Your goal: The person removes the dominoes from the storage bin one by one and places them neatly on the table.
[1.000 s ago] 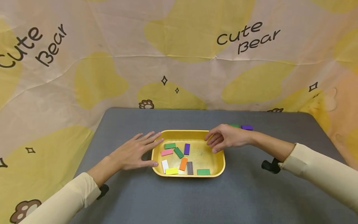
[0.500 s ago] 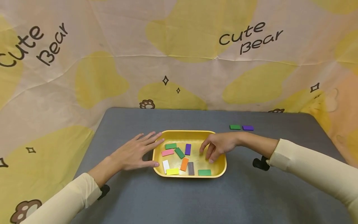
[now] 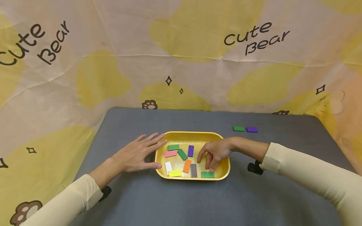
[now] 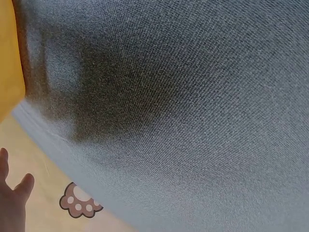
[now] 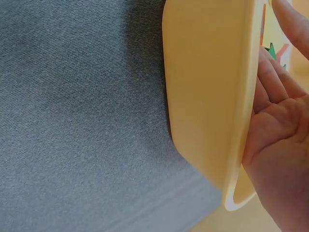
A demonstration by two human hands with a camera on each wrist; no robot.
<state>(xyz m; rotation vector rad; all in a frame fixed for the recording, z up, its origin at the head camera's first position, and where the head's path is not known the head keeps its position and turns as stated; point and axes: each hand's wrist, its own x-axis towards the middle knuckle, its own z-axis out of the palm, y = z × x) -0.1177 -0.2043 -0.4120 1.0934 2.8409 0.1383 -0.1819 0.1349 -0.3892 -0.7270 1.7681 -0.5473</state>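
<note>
A yellow tray [image 3: 226,174] holds several small flat coloured blocks. My right hand [image 3: 219,152] reaches down into its right side with fingers bent and parted from the thumb; nothing shows between them. The thumb tip is just above a green block [image 3: 207,174] at the front right; whether it touches cannot be told. Beside the tray's left rim my left hand [image 3: 135,155] lies with fingers spread, fingertips at the rim. In the right wrist view, the palm [image 5: 285,130] is over the tray's wall [image 5: 207,87].
Inside the tray lie purple [image 3: 190,151], orange [image 3: 187,166], grey [image 3: 193,170], yellow [image 3: 175,173], white [image 3: 168,168] and pink [image 3: 170,153] blocks, plus two more green ones. Behind it on the grey table [image 3: 158,207] lie a green block [image 3: 238,128] and a purple block [image 3: 252,129].
From the tray's back right, my right hand has moved down, forward and slightly left toward the front green block. The left hand keeps its place at the rim.
</note>
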